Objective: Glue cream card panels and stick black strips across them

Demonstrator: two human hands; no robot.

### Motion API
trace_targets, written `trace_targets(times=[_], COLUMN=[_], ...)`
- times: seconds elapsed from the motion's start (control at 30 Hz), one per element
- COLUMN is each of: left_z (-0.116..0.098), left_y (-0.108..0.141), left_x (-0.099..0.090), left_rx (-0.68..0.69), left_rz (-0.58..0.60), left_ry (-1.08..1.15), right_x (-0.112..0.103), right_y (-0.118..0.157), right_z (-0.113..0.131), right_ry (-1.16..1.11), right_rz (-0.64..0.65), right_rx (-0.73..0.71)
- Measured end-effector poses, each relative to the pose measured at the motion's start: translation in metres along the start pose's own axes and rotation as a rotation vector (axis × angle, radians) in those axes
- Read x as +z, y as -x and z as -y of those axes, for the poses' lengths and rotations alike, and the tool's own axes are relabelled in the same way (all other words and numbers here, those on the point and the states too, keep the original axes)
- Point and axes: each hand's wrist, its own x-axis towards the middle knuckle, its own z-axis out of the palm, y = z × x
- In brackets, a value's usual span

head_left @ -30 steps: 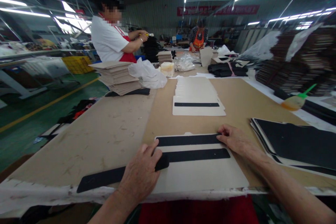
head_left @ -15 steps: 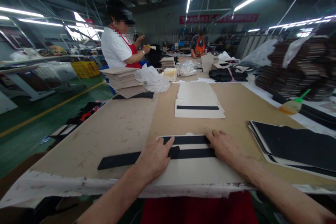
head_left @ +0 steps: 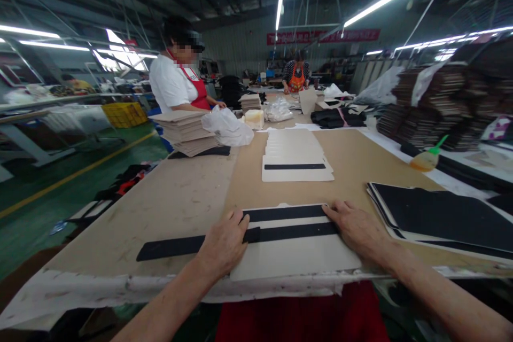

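Note:
A pale board [head_left: 296,259] lies before me at the table's near edge, with two black strips across it. My left hand [head_left: 225,240] is at the board's left side, its fingers bent and closed at the left end of the upper black strip [head_left: 286,213]. At the strip's right end, my right hand [head_left: 358,227] has its thumb on the strip's tip and its fingers curled by the board's edge. The lower black strip [head_left: 296,232] runs below, parallel. A loose black strip [head_left: 170,248] passes beneath my left hand and overlaps the lower one.
Overlapping pale boards [head_left: 294,144] with one black strip lie farther up the table [head_left: 192,192]. To the right is a stack of black-faced panels [head_left: 441,216], with a green-nozzled bottle [head_left: 427,160] behind. Beige pieces [head_left: 184,133] are piled left. Two co-workers stand beyond.
My left hand has shifted left and its pointing finger has drawn back to the strip's end. My right hand has slid slightly right. The nearer co-worker's raised hands have dropped. The view has turned slightly.

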Motion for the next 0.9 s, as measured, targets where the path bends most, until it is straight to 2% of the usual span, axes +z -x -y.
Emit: trace_targets(times=[0.07, 0.13, 0.3, 0.43, 0.5, 0.57, 0.63, 0.7, 0.77, 0.9], left_z=[0.004, 0.006, 0.01, 0.018, 0.024, 0.032, 0.04, 0.045, 0.048, 0.05], left_y=[0.006, 0.01, 0.015, 0.017, 0.017, 0.016, 0.014, 0.012, 0.011, 0.009], left_x=[0.007, 0.013, 0.023, 0.028, 0.032, 0.037, 0.043, 0.047, 0.05, 0.052], left_rx=[-0.01, -0.028, -0.072, -0.061, -0.039, -0.013, -0.005, -0.009, -0.023, -0.053], left_rz=[-0.041, -0.079, -0.142, -0.194, -0.234, -0.274, -0.294, -0.296, -0.288, -0.264], left_ry=[0.033, 0.075, 0.145, 0.168, 0.186, 0.196, 0.208, 0.219, 0.227, 0.252], right_x=[0.007, 0.016, 0.032, 0.024, 0.015, 0.006, -0.005, -0.015, -0.023, -0.022], right_y=[0.008, 0.017, 0.036, 0.027, 0.018, 0.013, 0.015, 0.025, 0.041, 0.076], right_z=[-0.013, -0.015, 0.014, 0.033, 0.034, 0.026, 0.004, -0.033, -0.085, -0.196], right_ry=[-0.119, -0.218, -0.424, -0.726, -0.974, -1.22, -1.35, -1.33, -1.256, -1.159], right_rz=[0.002, -0.025, -0.222, -0.284, -0.251, -0.234, -0.288, -0.39, -0.46, -0.448], right_rx=[0.009, 0.041, 0.109, 0.357, 0.471, 0.492, 0.463, 0.452, 0.475, 0.627])
